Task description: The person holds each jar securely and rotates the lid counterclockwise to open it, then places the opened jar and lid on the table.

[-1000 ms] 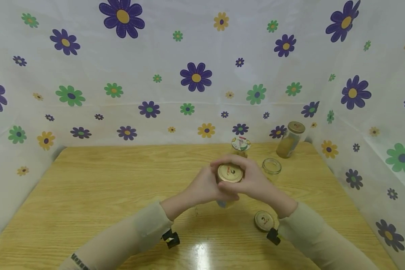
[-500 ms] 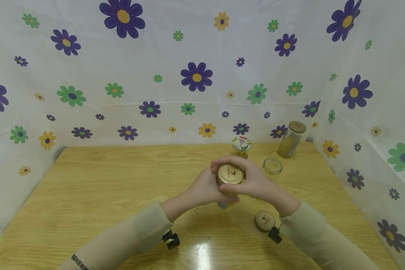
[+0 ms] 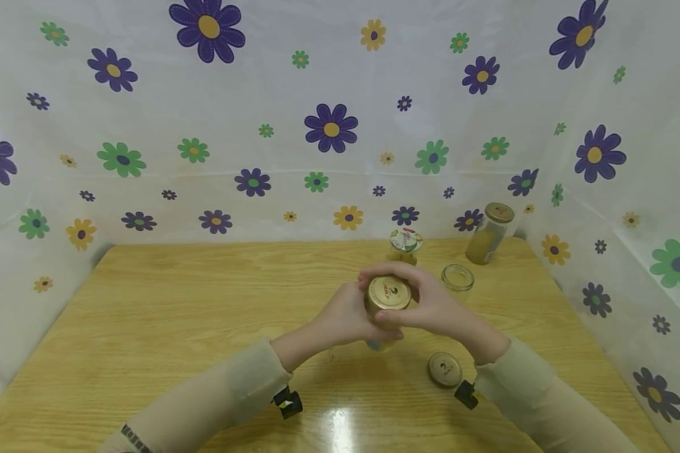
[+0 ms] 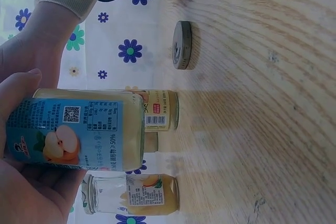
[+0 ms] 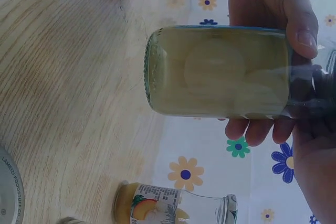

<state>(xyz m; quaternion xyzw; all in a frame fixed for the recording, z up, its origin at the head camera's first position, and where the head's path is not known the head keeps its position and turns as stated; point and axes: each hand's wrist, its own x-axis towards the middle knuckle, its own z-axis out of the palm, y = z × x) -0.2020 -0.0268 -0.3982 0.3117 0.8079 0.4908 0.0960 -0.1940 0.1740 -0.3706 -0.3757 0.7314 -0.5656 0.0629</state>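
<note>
In the head view my left hand (image 3: 342,318) grips a glass jar of pale fruit upright over the table. My right hand (image 3: 430,301) curls around its gold metal lid (image 3: 389,294), thumb on the near side and fingers on the far side. The left wrist view shows the jar's blue label (image 4: 68,132) with apple pictures. Pale fruit pieces show through the jar's bare glass (image 5: 215,72) in the right wrist view. A loose gold lid (image 3: 444,369) lies flat on the table by my right wrist.
An open glass jar (image 3: 458,277) stands just beyond my right hand. Behind the hands is a jar with a patterned lid (image 3: 406,240). A gold-lidded jar (image 3: 489,234) stands at the table's back right corner. Flowered cloth (image 3: 272,113) borders the wooden table (image 3: 204,296).
Both hands and the jar have shifted slightly right and nearer. The right hand stays around the lid, whose print has turned a little, and its wrist has moved a bit right.
</note>
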